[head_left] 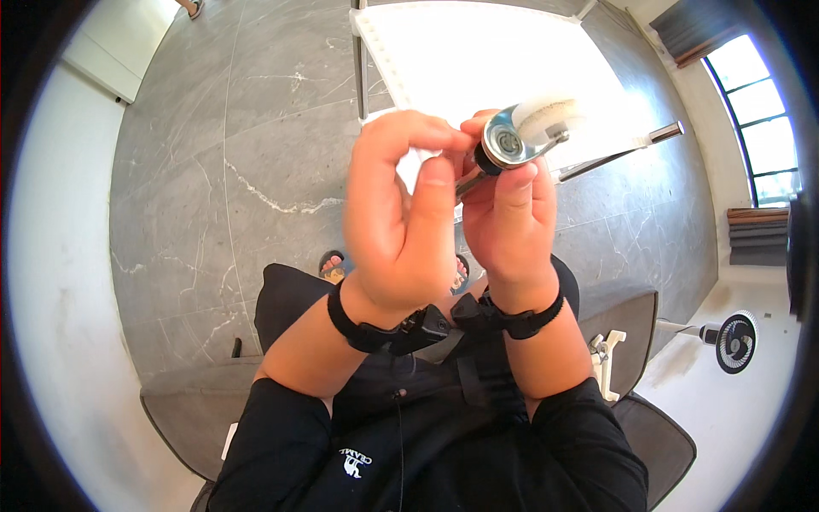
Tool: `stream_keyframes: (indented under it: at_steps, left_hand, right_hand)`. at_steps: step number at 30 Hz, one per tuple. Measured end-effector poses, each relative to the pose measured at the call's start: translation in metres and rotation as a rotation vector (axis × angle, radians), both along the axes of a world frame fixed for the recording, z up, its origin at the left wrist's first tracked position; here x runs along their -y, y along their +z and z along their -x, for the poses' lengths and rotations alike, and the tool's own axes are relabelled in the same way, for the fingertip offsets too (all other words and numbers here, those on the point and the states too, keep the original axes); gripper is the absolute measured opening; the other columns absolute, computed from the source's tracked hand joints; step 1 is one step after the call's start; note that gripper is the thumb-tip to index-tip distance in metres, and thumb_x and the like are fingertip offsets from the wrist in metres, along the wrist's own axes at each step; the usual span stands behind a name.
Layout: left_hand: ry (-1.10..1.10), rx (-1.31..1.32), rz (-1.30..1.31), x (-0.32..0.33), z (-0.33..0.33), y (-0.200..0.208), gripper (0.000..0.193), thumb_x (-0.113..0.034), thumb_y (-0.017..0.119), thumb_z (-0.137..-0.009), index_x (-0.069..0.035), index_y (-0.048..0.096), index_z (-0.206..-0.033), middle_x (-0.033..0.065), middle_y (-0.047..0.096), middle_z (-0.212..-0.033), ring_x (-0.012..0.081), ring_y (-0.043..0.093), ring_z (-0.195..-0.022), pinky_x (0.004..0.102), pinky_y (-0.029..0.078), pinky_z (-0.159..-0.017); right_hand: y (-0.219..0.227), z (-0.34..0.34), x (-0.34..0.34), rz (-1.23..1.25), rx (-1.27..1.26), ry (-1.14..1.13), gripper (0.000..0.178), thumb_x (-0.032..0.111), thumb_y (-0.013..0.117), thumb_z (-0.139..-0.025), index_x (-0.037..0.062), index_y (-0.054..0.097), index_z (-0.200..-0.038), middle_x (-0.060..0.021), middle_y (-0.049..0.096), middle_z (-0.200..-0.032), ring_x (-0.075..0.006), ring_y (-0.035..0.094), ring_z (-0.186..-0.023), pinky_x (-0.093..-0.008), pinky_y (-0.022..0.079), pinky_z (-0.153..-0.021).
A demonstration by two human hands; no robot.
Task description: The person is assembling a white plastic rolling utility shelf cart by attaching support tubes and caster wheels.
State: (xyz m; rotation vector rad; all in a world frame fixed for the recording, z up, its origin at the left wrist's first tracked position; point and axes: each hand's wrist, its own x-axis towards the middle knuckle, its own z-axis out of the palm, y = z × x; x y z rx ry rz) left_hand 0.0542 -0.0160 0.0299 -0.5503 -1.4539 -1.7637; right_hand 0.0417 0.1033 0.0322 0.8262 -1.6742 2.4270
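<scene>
A caster wheel (505, 143) with a shiny metal bracket, a pale wheel and a dark collar is raised in front of me. My right hand (512, 213) is closed around it, thumb against the bracket's lower edge. On its left, my left hand (401, 213) has its fingers curled, with the forefinger tip beside the collar. A thin metal piece (467, 182) runs from the collar toward my left thumb, and my left fingers appear closed on it. Its far end is hidden behind that hand. Both wrists wear black straps with small black devices.
Beyond my hands is a white panel (478, 51) with metal tube legs (665, 133), brightly lit. I sit on a grey sofa (188, 410), with a white plastic bracket (606, 363) on it to my right. A fan (735, 341) stands at right. Another person's foot (194, 8) shows at the far left.
</scene>
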Motion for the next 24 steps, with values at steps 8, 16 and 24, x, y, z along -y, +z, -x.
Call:
stream_keyframes:
  at_steps: [8,16,24]
  left_hand:
    - [-0.263,0.044,0.305,0.016,0.023,0.011,0.035,-0.015,0.054,-0.098,0.003,0.060,-0.127,0.0197,0.057,-0.131,0.0286,0.057,-0.116,0.0364,0.045,-0.100]
    - [-0.677,0.353,-0.059,0.017,0.011,0.018,0.034,-0.015,0.058,-0.101,0.004,0.060,-0.129,0.0107,0.066,-0.124,0.0155,0.061,-0.109,0.0292,0.047,-0.096]
    - [-0.610,0.412,-0.036,0.017,0.013,0.011,0.036,-0.008,0.073,-0.091,0.003,0.061,-0.124,0.0049,0.067,-0.114,0.0050,0.056,-0.091,0.0213,0.048,-0.078]
  right_hand:
    - [-0.003,0.010,-0.016,0.013,0.055,0.214,0.047,0.043,0.045,-0.107,0.0005,0.056,-0.126,-0.0035,0.061,-0.109,-0.0090,0.055,-0.091,-0.0235,0.043,-0.074]
    - [0.007,0.008,-0.008,-0.038,0.097,0.141,0.052,0.047,0.045,-0.107,0.0011,0.061,-0.123,0.0021,0.060,-0.089,-0.0056,0.048,-0.074,-0.0217,0.038,-0.064]
    - [-0.003,0.006,-0.009,-0.002,0.149,0.118,0.056,0.047,0.042,-0.107,0.0001,0.051,-0.135,0.0043,0.052,-0.089,-0.0041,0.042,-0.073,-0.0208,0.033,-0.062]
